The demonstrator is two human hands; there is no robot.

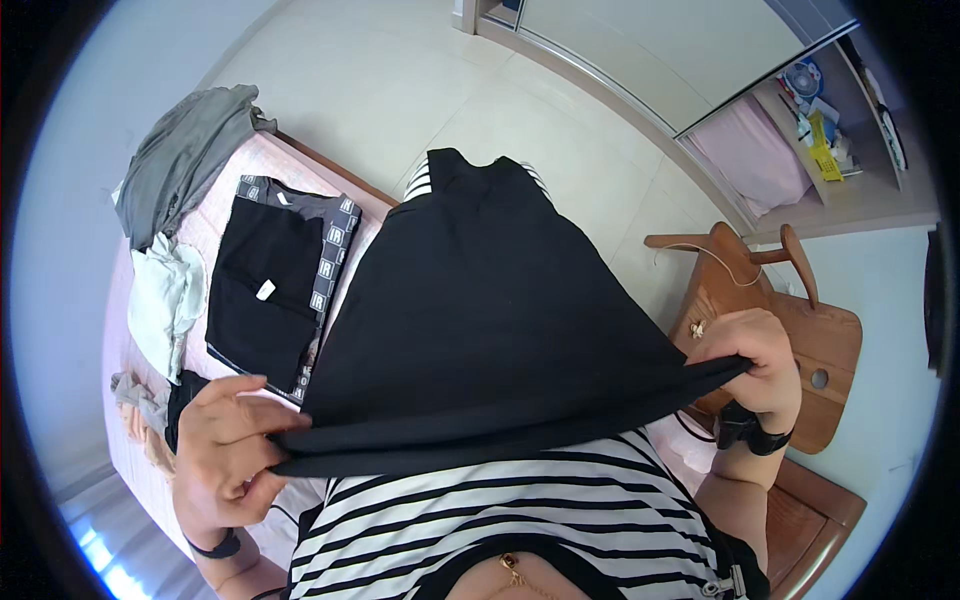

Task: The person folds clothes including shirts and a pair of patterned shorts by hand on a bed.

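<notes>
A plain black tank top point(490, 300) is spread out in front of my body, over my striped clothing point(480, 510). Its wide edge lies near me, and its narrow end with a curved notch points away. My left hand point(230, 450) grips the left corner of the wide edge between thumb and fingers. The right corner is pinched in my right hand point(755, 355), so the edge stretches between the two and sags a little in the middle. Part of the cloth folded inside my fingers is hidden.
At left, a bed point(225, 185) carries a folded black garment with a patterned band point(270, 280), a grey garment point(185, 150) and a white one point(165, 300). A wooden chair point(820, 330) stands at right. Beyond the tiled floor point(370, 80) is a sliding-door wardrobe point(630, 50).
</notes>
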